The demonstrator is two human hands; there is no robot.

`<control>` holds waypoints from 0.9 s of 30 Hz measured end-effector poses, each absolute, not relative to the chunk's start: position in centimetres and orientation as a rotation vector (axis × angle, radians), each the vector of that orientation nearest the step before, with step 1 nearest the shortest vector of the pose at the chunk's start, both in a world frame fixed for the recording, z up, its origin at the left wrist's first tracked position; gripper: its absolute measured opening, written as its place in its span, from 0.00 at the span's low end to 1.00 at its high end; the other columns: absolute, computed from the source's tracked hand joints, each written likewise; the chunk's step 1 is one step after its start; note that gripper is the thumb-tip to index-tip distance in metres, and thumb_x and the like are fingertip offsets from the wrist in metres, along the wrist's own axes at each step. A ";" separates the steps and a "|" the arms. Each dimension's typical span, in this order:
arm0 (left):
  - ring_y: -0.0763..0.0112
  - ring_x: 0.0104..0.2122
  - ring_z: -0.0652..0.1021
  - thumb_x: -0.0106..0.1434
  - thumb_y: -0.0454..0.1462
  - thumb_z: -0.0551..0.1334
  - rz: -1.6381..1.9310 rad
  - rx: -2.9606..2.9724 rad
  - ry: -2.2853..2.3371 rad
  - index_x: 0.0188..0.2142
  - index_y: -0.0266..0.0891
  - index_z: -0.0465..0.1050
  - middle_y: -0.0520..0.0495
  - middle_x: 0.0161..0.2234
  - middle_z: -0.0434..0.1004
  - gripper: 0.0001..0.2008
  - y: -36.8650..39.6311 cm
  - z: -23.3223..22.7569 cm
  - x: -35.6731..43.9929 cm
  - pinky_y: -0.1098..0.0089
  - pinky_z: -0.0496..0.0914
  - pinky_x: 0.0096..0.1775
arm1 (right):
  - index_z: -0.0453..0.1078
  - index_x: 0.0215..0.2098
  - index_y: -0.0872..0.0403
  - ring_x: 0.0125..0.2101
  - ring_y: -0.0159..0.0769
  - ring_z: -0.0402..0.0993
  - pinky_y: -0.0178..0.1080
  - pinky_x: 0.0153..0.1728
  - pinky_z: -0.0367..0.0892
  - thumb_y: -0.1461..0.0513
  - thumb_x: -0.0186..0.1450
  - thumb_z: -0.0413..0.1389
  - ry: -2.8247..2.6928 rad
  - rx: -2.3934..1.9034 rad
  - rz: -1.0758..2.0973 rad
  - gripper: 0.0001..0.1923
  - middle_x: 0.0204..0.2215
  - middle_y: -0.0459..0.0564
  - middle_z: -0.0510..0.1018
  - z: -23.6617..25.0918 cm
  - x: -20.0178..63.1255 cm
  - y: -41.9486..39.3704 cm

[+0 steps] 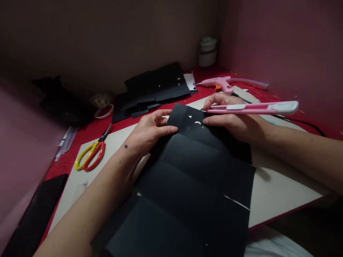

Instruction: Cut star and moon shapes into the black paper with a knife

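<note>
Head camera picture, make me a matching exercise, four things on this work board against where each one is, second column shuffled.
1. scissors
2. glue gun
3. utility knife
4. creased black sheet

A. held in the right hand
B. lying left of the left hand
C. pinched at its far edge by both hands
D. lying beyond the right hand, toward the far corner

Pairs: 1-B, 2-D, 3-A, 4-C
</note>
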State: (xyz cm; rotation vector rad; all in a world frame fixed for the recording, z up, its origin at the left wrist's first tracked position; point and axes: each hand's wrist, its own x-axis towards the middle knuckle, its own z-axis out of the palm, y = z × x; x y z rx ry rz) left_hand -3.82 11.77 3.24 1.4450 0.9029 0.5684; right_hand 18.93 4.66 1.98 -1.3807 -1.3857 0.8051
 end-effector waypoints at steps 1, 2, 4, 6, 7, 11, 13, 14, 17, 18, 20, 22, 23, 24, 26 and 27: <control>0.64 0.32 0.82 0.52 0.35 0.74 0.570 1.470 0.919 0.56 0.37 0.70 0.47 0.35 0.81 0.32 11.9 3.1 -3.8 0.64 0.77 0.37 | 0.69 0.34 0.51 0.26 0.33 0.67 0.38 0.25 0.61 0.63 0.53 0.65 -1.420 -1.404 0.775 0.12 0.27 0.44 0.73 1.9 18.9 4.7; 0.65 0.31 0.82 0.52 0.35 0.74 0.577 1.500 0.933 0.56 0.37 0.70 0.48 0.34 0.80 0.32 12.1 2.8 -3.8 0.65 0.76 0.35 | 0.68 0.34 0.51 0.27 0.34 0.67 0.39 0.26 0.62 0.64 0.52 0.65 -1.460 -1.430 0.727 0.13 0.28 0.44 0.73 1.8 19.0 4.8; 0.67 0.32 0.80 0.52 0.35 0.73 0.613 1.577 0.957 0.56 0.37 0.70 0.49 0.34 0.78 0.32 12.6 2.3 -3.9 0.66 0.75 0.36 | 0.67 0.33 0.50 0.28 0.36 0.68 0.40 0.28 0.62 0.64 0.51 0.64 -1.552 -1.497 0.613 0.13 0.28 0.44 0.73 1.5 19.1 4.9; 0.68 0.35 0.79 0.51 0.34 0.74 0.656 1.672 0.975 0.56 0.37 0.70 0.49 0.37 0.77 0.32 12.9 2.1 -4.0 0.66 0.74 0.40 | 0.67 0.32 0.49 0.26 0.37 0.65 0.41 0.28 0.60 0.65 0.50 0.64 -1.614 -1.567 0.522 0.14 0.25 0.44 0.72 1.3 19.2 4.9; 0.68 0.37 0.78 0.51 0.34 0.73 0.667 1.722 0.979 0.56 0.37 0.70 0.48 0.40 0.77 0.33 13.1 2.1 -4.2 0.65 0.73 0.43 | 0.67 0.32 0.49 0.25 0.36 0.63 0.41 0.27 0.58 0.66 0.49 0.65 -1.619 -1.596 0.491 0.15 0.23 0.43 0.71 1.2 19.3 4.8; 0.60 0.46 0.77 0.56 0.39 0.73 0.620 1.907 0.962 0.53 0.37 0.75 0.43 0.47 0.78 0.26 12.7 3.7 -4.8 0.58 0.70 0.52 | 0.66 0.29 0.48 0.24 0.35 0.57 0.42 0.29 0.53 0.63 0.51 0.65 -1.582 -1.668 0.314 0.12 0.22 0.43 0.67 1.7 19.5 4.6; 0.57 0.48 0.77 0.57 0.41 0.72 0.545 2.029 0.918 0.49 0.38 0.78 0.42 0.49 0.79 0.20 11.9 4.7 -4.8 0.57 0.69 0.53 | 0.66 0.29 0.48 0.25 0.36 0.60 0.43 0.30 0.55 0.59 0.57 0.64 -1.529 -1.634 0.301 0.10 0.24 0.45 0.69 2.1 19.7 4.4; 0.57 0.49 0.77 0.61 0.42 0.70 0.446 2.211 0.832 0.50 0.39 0.78 0.43 0.51 0.78 0.19 11.4 5.1 -4.7 0.58 0.70 0.53 | 0.66 0.29 0.48 0.25 0.36 0.63 0.43 0.31 0.58 0.56 0.60 0.62 -1.505 -1.605 0.330 0.09 0.24 0.46 0.70 2.3 19.8 4.2; 0.55 0.59 0.72 0.66 0.40 0.66 0.229 2.615 0.572 0.58 0.41 0.73 0.40 0.61 0.72 0.21 9.6 5.0 -3.7 0.57 0.67 0.59 | 0.68 0.33 0.49 0.24 0.36 0.68 0.42 0.28 0.63 0.53 0.65 0.59 -1.497 -1.488 0.513 0.09 0.22 0.46 0.74 2.6 20.1 3.9; 0.52 0.62 0.69 0.67 0.40 0.66 0.187 2.710 0.535 0.60 0.38 0.71 0.37 0.63 0.69 0.22 9.1 4.7 -3.4 0.55 0.66 0.60 | 0.68 0.35 0.49 0.22 0.35 0.68 0.41 0.26 0.63 0.53 0.65 0.59 -1.508 -1.450 0.581 0.09 0.21 0.44 0.74 2.6 20.1 3.8; 0.46 0.66 0.64 0.68 0.43 0.65 0.036 2.830 0.490 0.63 0.35 0.67 0.33 0.67 0.63 0.28 8.3 3.8 -2.8 0.50 0.63 0.62 | 0.68 0.37 0.49 0.20 0.33 0.68 0.40 0.24 0.63 0.54 0.65 0.59 -1.518 -1.376 0.714 0.08 0.20 0.42 0.74 2.2 20.2 3.8; 0.44 0.67 0.62 0.68 0.46 0.65 -0.018 2.879 0.463 0.65 0.35 0.64 0.32 0.68 0.60 0.31 8.0 3.1 -2.6 0.47 0.62 0.63 | 0.68 0.38 0.49 0.21 0.33 0.69 0.39 0.24 0.63 0.58 0.65 0.59 -1.506 -1.327 0.836 0.05 0.20 0.41 0.75 1.7 20.2 4.0; 0.44 0.68 0.62 0.68 0.47 0.65 -0.027 2.889 0.453 0.65 0.35 0.64 0.32 0.69 0.59 0.31 8.0 2.9 -2.7 0.47 0.62 0.63 | 0.68 0.37 0.49 0.22 0.33 0.70 0.39 0.25 0.64 0.59 0.65 0.59 -1.495 -1.313 0.888 0.04 0.21 0.41 0.76 1.4 20.2 4.2; 0.44 0.68 0.61 0.68 0.47 0.64 -0.034 2.891 0.448 0.66 0.36 0.63 0.33 0.69 0.59 0.31 8.0 2.7 -2.8 0.48 0.62 0.64 | 0.68 0.36 0.49 0.22 0.33 0.70 0.39 0.26 0.64 0.61 0.65 0.58 -1.480 -1.303 0.929 0.03 0.21 0.41 0.76 1.1 20.2 4.3; 0.46 0.69 0.60 0.69 0.47 0.64 -0.071 2.882 0.437 0.66 0.37 0.63 0.34 0.70 0.57 0.31 8.3 2.7 -3.1 0.49 0.60 0.65 | 0.68 0.35 0.49 0.22 0.33 0.70 0.39 0.26 0.64 0.62 0.65 0.57 -1.442 -1.285 0.985 0.02 0.20 0.41 0.75 0.7 20.3 4.7; 0.46 0.69 0.59 0.69 0.47 0.64 -0.098 2.873 0.435 0.67 0.37 0.62 0.35 0.70 0.56 0.32 8.4 2.8 -3.2 0.49 0.59 0.65 | 0.68 0.34 0.49 0.21 0.33 0.70 0.39 0.25 0.65 0.62 0.65 0.57 -1.423 -1.275 1.006 0.02 0.20 0.41 0.75 0.6 20.4 4.8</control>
